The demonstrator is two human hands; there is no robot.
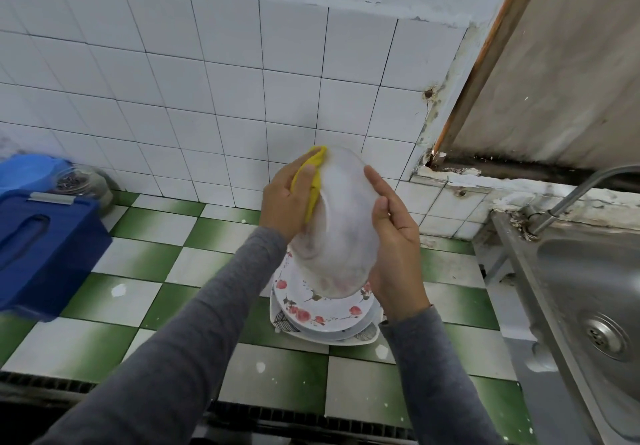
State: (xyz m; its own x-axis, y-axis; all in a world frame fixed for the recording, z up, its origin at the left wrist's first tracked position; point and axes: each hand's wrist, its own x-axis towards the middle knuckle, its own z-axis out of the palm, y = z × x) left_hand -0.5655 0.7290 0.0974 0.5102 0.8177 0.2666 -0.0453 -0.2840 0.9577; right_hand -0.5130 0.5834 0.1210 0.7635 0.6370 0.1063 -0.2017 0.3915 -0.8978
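No legible text, label, brand, number or sign. The stacked plates [322,316] near the middle of the tiled counter [145,271] carry only a printed red-flower pattern. The blue plastic box [45,247] and glass jar [81,181] at the counter's left edge, the motion-blurred white bowl [339,230] and the yellow cloth [313,174] show no readable marking.
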